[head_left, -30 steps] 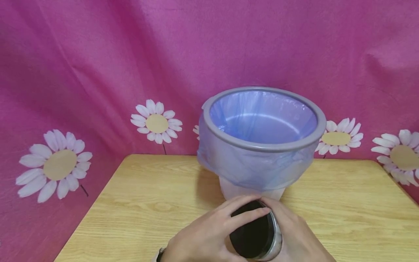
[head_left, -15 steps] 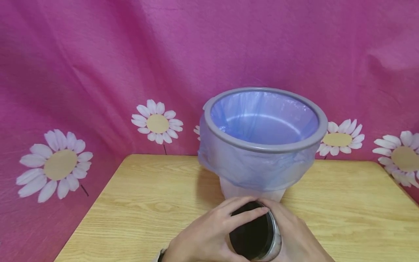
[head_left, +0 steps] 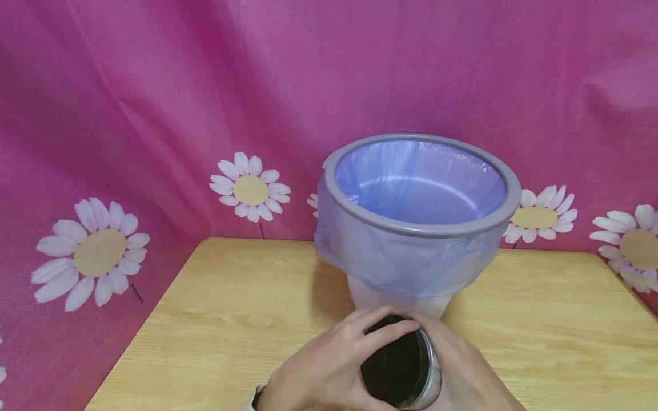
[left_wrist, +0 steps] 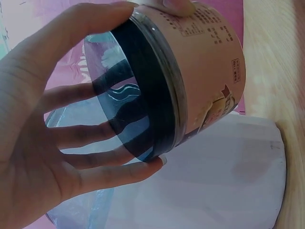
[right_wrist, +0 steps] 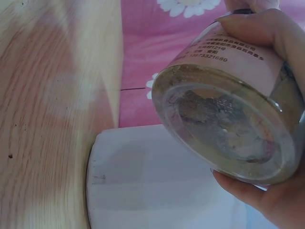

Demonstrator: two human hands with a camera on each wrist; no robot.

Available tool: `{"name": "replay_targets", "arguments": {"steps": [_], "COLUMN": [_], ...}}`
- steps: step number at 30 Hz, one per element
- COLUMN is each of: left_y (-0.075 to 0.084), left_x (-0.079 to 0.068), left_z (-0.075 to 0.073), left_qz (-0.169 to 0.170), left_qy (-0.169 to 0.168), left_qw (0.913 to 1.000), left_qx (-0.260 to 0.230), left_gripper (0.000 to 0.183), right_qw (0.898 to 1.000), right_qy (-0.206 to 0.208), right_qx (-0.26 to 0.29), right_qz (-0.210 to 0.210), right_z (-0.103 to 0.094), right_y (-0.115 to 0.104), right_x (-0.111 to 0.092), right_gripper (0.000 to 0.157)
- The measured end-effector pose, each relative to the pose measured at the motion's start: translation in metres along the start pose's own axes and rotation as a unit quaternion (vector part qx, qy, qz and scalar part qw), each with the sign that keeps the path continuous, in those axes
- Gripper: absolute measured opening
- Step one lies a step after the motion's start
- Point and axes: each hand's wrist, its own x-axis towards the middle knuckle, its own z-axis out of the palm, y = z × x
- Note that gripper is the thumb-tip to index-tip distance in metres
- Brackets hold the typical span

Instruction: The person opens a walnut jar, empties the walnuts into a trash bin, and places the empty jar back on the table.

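A round jar [right_wrist: 224,124] with a clear base and a pinkish printed label [left_wrist: 214,62] is held up off the table between both hands, tilted. Its shiny black lid [head_left: 396,365] faces up toward the head camera. My left hand [head_left: 329,365] grips the lid, thumb on one side and fingers spread round the other. Around the jar's body my right hand [head_left: 462,365] is wrapped, its thumb over the label in the right wrist view. Dark contents with some paler bits show through the base.
Just beyond the hands stands a white bin [head_left: 396,297] lined with a bluish plastic bag [head_left: 411,265] under a grey rim ring [head_left: 421,229]. It rests on a wooden table [head_left: 231,319]. A pink curtain [head_left: 288,85] with white daisies hangs behind.
Both hands keep their hold on the jar. The left fingers have shifted slightly leftward across the lid. The head view has moved a little, so the bin appears slightly farther right.
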Motion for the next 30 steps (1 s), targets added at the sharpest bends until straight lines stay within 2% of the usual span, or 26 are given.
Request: {"name": "replay_targets", "arguments": {"steps": [6, 14, 20, 30], "left_y": [-0.0024, -0.0006, 0.0003, 0.0000], "left_x": [0.0009, -0.0003, 0.0021, -0.0015], "left_z": [-0.0032, -0.0013, 0.0008, 0.0004], "left_qz": [-0.006, -0.009, -0.022, -0.015], "left_qy": [-0.022, -0.027, -0.032, -0.037], "left_qw": [0.9996, 0.9996, 0.9992, 0.9991], "left_qx": [-0.015, -0.005, -0.012, -0.012], "left_gripper": [0.095, 0.098, 0.098, 0.100], "right_qw": [1.000, 1.000, 0.999, 1.000], "right_qy": [-0.001, 0.014, 0.004, 0.013], "right_qx": [-0.011, -0.016, -0.024, -0.014], "right_qz": [-0.001, -0.015, -0.023, -0.011], "right_z": [0.0006, 0.0012, -0.0028, 0.0025], "right_y": [-0.0006, 0.0011, 0.0050, 0.0040], "right_x": [0.0038, 0.0019, 0.0025, 0.0004], "right_gripper": [0.104, 0.105, 0.103, 0.104]}}
